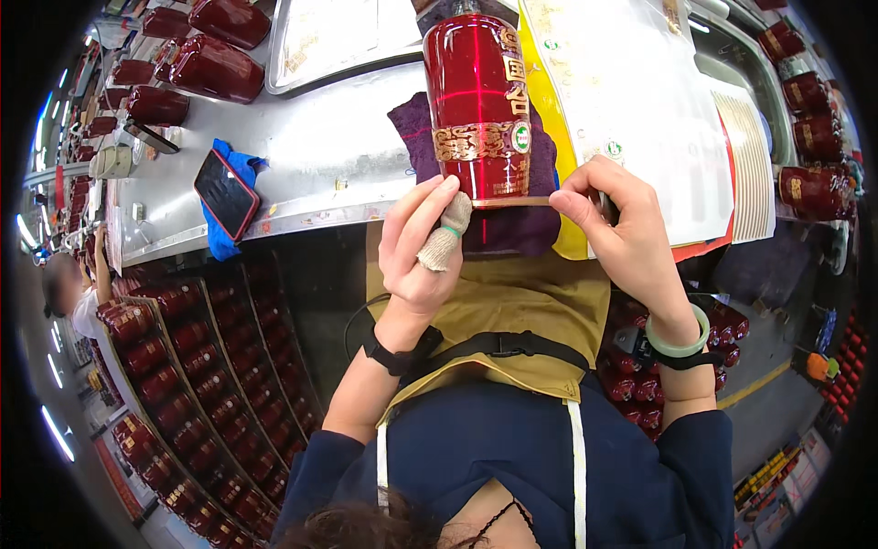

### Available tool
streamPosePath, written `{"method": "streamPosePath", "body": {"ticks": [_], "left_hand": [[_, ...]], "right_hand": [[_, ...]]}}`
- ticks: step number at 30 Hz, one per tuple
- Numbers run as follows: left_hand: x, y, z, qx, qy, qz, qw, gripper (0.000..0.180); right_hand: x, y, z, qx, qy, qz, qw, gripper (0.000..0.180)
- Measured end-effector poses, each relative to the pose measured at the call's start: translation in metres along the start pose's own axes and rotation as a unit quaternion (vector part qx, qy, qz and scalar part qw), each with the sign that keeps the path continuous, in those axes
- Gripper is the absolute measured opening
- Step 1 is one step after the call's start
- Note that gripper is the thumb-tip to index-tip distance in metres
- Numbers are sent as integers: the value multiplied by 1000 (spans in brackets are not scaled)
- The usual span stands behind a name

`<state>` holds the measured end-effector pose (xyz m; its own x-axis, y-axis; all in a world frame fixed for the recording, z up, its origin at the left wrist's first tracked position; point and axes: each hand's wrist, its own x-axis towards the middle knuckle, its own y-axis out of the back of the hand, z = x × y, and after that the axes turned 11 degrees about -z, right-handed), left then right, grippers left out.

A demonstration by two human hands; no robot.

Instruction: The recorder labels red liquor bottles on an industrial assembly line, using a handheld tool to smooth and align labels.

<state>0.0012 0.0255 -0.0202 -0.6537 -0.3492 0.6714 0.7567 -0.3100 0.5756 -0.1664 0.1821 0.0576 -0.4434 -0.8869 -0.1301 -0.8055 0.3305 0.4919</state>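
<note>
A glossy red bottle [476,82] with a gold patterned band lies on a purple cloth [512,229] at the near edge of a metal table [320,146]. A thin gold strip [512,200] is stretched along the bottle's lower end. My left hand [416,247], with a cloth cot on one finger, pinches the strip's left end. My right hand [622,229], with a pale green bangle at the wrist, pinches its right end. Both hands rest against the bottle's base.
A phone in a red case [226,192] lies on a blue cloth to the left. White label sheets [640,101] over a yellow sheet sit to the right, a metal tray [338,37] behind. Several red bottles [215,64] stand around; crates of them [183,384] fill the floor. Another person [73,293] is at far left.
</note>
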Motion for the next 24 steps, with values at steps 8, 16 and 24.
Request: {"method": "streamPosePath", "body": {"ticks": [8,16,24], "left_hand": [[3,-5,9,28,-30,-11,999,29],[19,-6,13,40,-40,-2,998,23],[2,-4,1,-16,23,4,1000,29]], "right_hand": [[3,-2,10,-4,2,12,1000,22],[5,-4,14,12,-21,2,1000,22],[3,-3,11,9,8,-13,1000,22]]}}
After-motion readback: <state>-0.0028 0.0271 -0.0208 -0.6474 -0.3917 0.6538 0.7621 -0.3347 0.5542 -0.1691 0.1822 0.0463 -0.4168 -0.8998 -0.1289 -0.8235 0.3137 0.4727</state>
